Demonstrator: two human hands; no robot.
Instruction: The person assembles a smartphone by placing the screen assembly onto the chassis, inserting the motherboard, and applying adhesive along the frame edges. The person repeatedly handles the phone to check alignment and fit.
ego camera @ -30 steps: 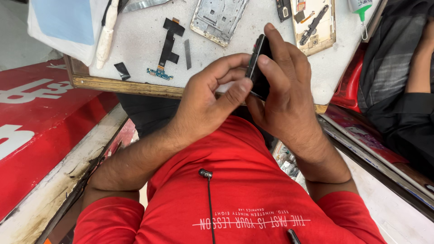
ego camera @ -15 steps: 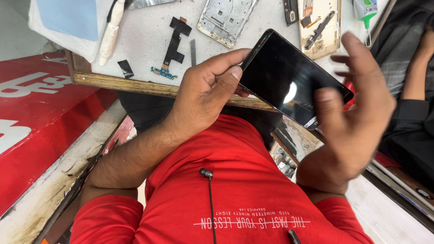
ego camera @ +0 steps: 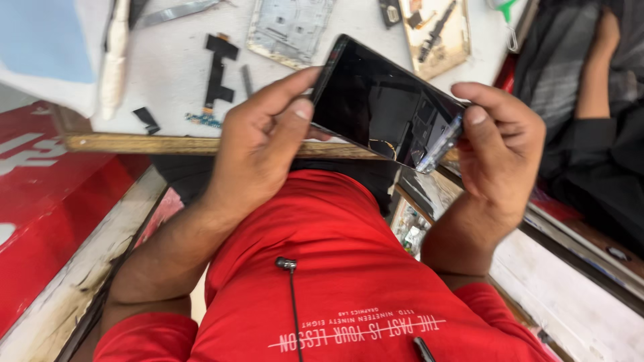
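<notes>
I see both hands up over the red shirt (ego camera: 349, 268): left hand (ego camera: 258, 151) and right hand (ego camera: 503, 151) grasp a dark phone (ego camera: 386, 107) by its ends, fingers clenched. Beyond, the counter (ego camera: 181, 67) carries a metal frame (ego camera: 290, 28) and black flex strip (ego camera: 218, 70).

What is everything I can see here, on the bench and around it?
Phone: one, black glossy screen, held between both hands above the bench edge.
Metal frame plate: one, silvery, on the white bench top.
Flex cable part: one, black, left of the plate.
White tool: one, far left on the bench.
Tan back cover: one, top right, small parts on it.
Blue sheet: one, top left corner.
Red panel: one, left, below the bench.
Another person's arm: one, dark clothing, far right.
Red shirt: one, on the wearer.
Left hand: grips the phone's left edge.
Right hand: grips the right edge.
</notes>
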